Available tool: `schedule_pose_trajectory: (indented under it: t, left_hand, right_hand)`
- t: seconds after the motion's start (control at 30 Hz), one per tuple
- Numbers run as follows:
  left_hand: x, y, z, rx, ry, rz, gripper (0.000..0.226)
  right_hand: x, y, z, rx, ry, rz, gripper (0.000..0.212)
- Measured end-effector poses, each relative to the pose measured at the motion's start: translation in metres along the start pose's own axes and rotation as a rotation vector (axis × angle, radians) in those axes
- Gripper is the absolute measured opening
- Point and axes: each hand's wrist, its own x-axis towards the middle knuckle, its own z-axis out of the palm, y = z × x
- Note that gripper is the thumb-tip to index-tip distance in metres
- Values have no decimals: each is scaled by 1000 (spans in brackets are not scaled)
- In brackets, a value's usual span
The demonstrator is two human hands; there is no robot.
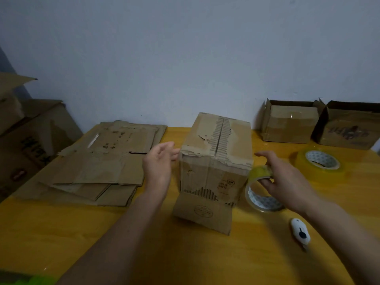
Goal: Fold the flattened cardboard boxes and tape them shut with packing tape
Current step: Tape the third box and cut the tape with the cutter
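Observation:
A worn folded cardboard box (216, 161) stands in the middle of the yellow table (185, 254), its top flaps closed along a centre seam and one flap lying out at its front. My left hand (159, 163) is open beside the box's left top corner, fingertips at its edge. My right hand (281, 177) grips a roll of clear packing tape (261, 194) just right of the box. A stack of flattened cardboard boxes (98, 161) lies to the left.
A second, larger tape roll (320, 161) lies at the right. A white box cutter (300, 233) lies near the front right. Two assembled boxes (290, 124) (347, 128) stand against the wall at the back right. Larger cartons (35, 136) are stacked at the left.

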Motion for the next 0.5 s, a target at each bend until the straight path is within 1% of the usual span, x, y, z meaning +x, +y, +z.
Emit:
schedule_pose_trajectory:
  t: [0.07, 0.1, 0.17, 0.23, 0.3, 0.37, 0.47, 0.5]
  left_hand:
    - [0, 4, -3, 48, -67, 42, 46]
    - [2, 6, -3, 135, -117, 69, 56]
    - [5, 7, 0, 356, -229, 131, 67]
    - [13, 14, 4, 416, -348, 111, 74]
    - [23, 21, 9, 416, -460, 45, 76]
    - [31, 28, 15, 480, -551, 1, 68]
    - [38, 32, 28, 605, -628, -64, 60]
    - [40, 31, 32, 690, -628, -48, 56]
  right_hand:
    - [-4, -4, 1, 44, 21, 9, 53]
    - [-4, -6, 2, 40, 31, -1, 49]
    - [-3, -12, 1, 13, 27, -12, 42]
    - [-4, -17, -2, 34, -19, -21, 37]
    - [-8, -17, -4, 187, -93, -17, 33]
    - [-14, -16, -7, 430, -142, 21, 31]
    - [-22, -13, -9, 648, -192, 80, 21]
    - [-25, -13, -8, 707, -208, 99, 19]
